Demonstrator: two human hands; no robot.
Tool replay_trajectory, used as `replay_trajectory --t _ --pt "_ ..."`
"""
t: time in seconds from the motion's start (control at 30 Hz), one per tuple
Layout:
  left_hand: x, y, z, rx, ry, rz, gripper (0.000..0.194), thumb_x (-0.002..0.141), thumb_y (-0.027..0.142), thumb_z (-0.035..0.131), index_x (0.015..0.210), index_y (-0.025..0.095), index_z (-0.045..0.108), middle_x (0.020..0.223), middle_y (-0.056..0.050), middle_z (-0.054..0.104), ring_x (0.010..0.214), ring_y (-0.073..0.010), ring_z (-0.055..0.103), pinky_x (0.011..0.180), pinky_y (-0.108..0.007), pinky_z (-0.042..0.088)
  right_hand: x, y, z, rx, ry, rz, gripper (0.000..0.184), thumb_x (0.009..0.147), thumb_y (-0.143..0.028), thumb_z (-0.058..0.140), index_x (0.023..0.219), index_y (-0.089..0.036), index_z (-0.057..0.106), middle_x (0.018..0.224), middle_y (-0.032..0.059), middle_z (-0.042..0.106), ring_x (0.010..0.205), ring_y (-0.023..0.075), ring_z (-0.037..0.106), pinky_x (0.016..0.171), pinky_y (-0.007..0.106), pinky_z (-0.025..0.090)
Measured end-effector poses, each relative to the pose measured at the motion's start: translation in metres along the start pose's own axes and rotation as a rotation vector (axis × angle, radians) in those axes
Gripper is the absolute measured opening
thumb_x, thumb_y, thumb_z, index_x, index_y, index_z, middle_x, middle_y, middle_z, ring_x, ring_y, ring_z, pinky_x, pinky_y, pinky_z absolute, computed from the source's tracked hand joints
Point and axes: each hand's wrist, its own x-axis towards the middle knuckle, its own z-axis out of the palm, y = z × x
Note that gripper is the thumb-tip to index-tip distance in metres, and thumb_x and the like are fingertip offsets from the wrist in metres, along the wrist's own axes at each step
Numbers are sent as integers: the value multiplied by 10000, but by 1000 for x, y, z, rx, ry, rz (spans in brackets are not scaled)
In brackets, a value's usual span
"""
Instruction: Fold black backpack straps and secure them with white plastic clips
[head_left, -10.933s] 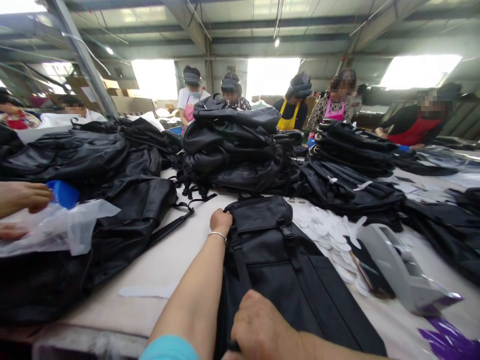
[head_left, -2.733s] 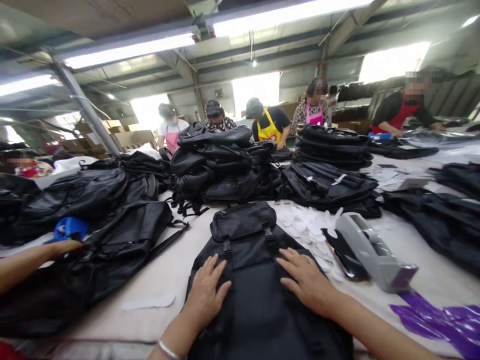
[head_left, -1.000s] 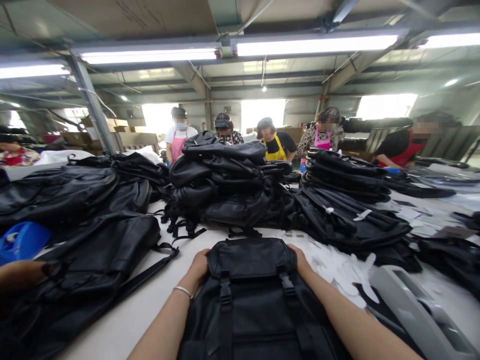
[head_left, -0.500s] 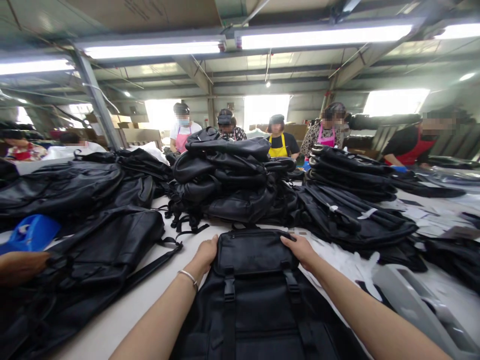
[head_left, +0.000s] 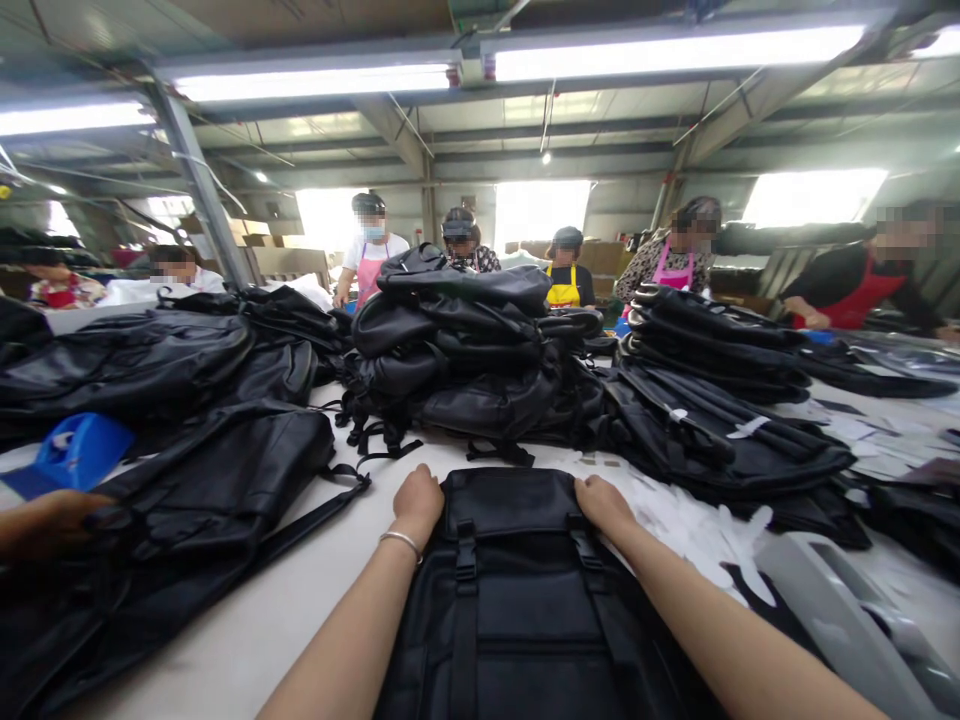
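A black backpack (head_left: 517, 600) lies flat on the pale table (head_left: 270, 620) right in front of me, flap end pointing away, two buckled straps running down its front. My left hand (head_left: 418, 500) is curled round the flap's far left corner; a silver bangle sits on that wrist. My right hand (head_left: 602, 502) is curled round the far right corner of the same flap. Both forearms stretch along the bag's sides.
Piles of black backpacks (head_left: 465, 350) fill the table's far side and left. A grey tape dispenser (head_left: 840, 620) and white paper cut-outs (head_left: 697, 520) lie at right. Another person's hand (head_left: 45, 515) rests at left near a blue object (head_left: 71, 455). Several aproned people work behind.
Both hands went from lying flat on the bag's front up to its flap and now grip the two top corners. The camera tilted up a little.
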Motion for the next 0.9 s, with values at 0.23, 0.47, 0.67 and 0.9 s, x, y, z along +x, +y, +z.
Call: replay_trajectory --t 0.23,0.47,0.67,0.9 --pt "-42 23 -5 207 -182 690 637 866 659 371 1416 340 394 1546 -26 313 1431 -304 212 1152 -539 165 -30 -39 -5 -264 -18 -456 549 920 -546 408 1425 -331 424 1581 45 208 1438 358 145 1118 584 182" --pt "-43 17 7 274 -459 580 792 844 735 246 1490 278 254 1593 -85 153 1455 -299 144 1127 -585 182 -44 -27 24 -333 -404 -323 688 889 -699 285 1459 -323 365 1565 93 252 1424 392 177 1008 642 330" --pt "-83 0 -36 270 -412 532 660 892 658 288 1436 293 370 1559 -77 278 1438 -297 207 1113 -612 203 -60 -26 16 -395 -339 -249 697 892 -650 287 1467 -263 366 1557 112 264 1424 394 183 1026 666 308" --pt "-169 -138 -168 203 -413 367 645 730 447 703 1335 305 532 1480 -50 429 1380 -246 353 1145 -359 261 -121 67 -14 -204 -198 -658 658 838 -619 439 1364 -233 527 1489 104 402 1356 357 369 1082 564 356"
